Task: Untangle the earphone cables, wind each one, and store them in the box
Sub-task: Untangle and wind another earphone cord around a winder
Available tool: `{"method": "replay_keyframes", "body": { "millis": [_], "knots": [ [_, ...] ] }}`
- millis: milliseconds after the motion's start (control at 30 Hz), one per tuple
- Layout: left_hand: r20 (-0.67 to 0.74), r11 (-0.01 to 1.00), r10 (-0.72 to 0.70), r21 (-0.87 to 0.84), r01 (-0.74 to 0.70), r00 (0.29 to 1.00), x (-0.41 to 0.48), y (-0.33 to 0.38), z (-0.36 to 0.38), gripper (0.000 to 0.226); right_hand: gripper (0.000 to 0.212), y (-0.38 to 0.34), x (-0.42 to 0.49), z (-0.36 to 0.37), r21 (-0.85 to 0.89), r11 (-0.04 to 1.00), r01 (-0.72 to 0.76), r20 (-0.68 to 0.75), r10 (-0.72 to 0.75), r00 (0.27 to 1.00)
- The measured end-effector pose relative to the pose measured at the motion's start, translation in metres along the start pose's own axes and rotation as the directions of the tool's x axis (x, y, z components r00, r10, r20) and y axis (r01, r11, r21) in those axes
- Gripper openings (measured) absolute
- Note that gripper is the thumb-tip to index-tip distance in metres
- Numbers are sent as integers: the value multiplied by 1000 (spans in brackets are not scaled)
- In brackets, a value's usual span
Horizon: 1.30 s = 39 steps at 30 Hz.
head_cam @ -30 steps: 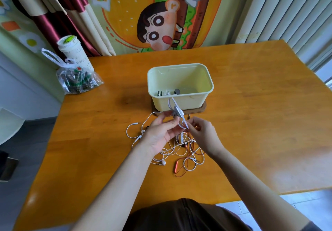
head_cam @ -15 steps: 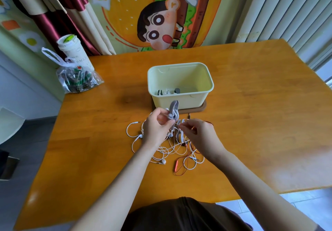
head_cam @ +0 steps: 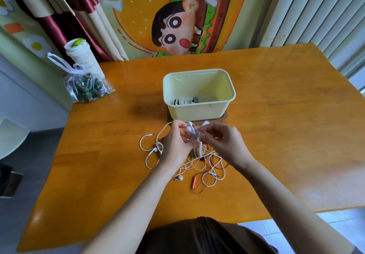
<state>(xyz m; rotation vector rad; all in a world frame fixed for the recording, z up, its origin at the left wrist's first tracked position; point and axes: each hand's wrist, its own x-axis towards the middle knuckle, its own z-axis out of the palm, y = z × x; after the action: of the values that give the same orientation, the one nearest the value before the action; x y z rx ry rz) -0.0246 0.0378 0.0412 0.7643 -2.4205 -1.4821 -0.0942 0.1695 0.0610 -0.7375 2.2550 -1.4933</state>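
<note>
- Two grips are pinched on one white bundle: left hand, right hand, just before the box.
- Other cables are seen tangled on the table, under the hands.

The orange wooden desk carries a pale box on a brown mat. Tangled cables lie just before it. A clear bag and a cup sit at the far left corner.

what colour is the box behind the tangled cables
Pale yellow-green, seen in the head view: the box.
</note>
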Motion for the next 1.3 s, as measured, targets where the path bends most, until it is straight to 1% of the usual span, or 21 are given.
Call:
{"method": "replay_keyframes", "body": {
  "millis": [100,200,233,333,367,400,433,500,533,567,633,700,767,867,967,1033,1067,1100,1200,1233,1300],
  "knots": [
    [-1,985,-148,-89,148,989,2,-4,0,54,24,0,0,0,31,1000,-7,39,6,999],
    [81,940,-292,-161,301,953,4,-11,0,60,24,2,1,4,149,986,-72,46,66,997],
    [119,929,-315,-166,331,942,3,-13,-1,57,22,3,1,6,181,979,-93,47,86,995],
    [213,906,-305,-234,352,928,2,-16,-1,23,3,3,0,10,286,951,-118,75,101,992],
    [230,898,-304,-254,359,924,1,-15,-1,15,10,2,0,10,325,938,-122,88,99,991],
    [237,893,-306,-264,364,922,0,-13,-2,13,16,0,-1,9,368,920,-137,110,103,989],
    [239,888,-308,-275,368,921,-1,-11,-2,12,18,1,0,9,398,906,-146,132,100,986],
    [236,875,-322,-295,384,917,-1,-8,-2,12,13,-1,1,8,464,869,-172,190,92,978],
    [234,871,-326,-302,387,916,-2,-5,-2,12,15,-2,1,9,498,847,-186,210,90,974],
    [229,868,-329,-309,388,916,-2,-2,-3,12,19,-2,1,9,520,834,-183,214,80,974],
    [220,860,-330,-331,388,918,-2,1,-2,14,21,-1,0,9,526,837,-151,175,68,982],
    [220,860,-330,-331,388,918,-2,3,-3,18,21,-2,1,8,461,882,-97,114,50,992],
    [226,862,-336,-318,395,915,-2,3,-3,22,22,-2,2,6,345,938,-36,68,13,998],
    [236,850,-349,-327,412,907,-3,2,-2,21,23,-2,4,7,227,974,25,7,-28,1000],
    [241,865,-353,-285,413,904,-4,2,-2,21,21,-3,6,7,160,985,62,-30,-58,998],
    [245,857,-360,-294,423,900,-6,2,-2,21,22,-4,7,7,218,975,35,-12,-33,999],
    [240,854,-363,-301,425,900,-6,2,-2,21,24,-4,7,7,207,978,25,-7,-24,1000],
    [233,854,-366,-301,424,901,-6,2,-1,21,26,-2,8,7,150,988,31,-8,-30,1000],
    [223,850,-366,-315,422,904,-5,6,0,24,32,1,8,9,-115,988,104,-12,-107,994],
    [223,844,-363,-333,421,905,-5,7,0,23,32,0,7,9,-160,980,119,-19,-123,992],
    [223,830,-351,-375,412,910,-5,8,-2,18,30,-2,6,7,-153,981,123,-33,-130,991]
  ]
}}
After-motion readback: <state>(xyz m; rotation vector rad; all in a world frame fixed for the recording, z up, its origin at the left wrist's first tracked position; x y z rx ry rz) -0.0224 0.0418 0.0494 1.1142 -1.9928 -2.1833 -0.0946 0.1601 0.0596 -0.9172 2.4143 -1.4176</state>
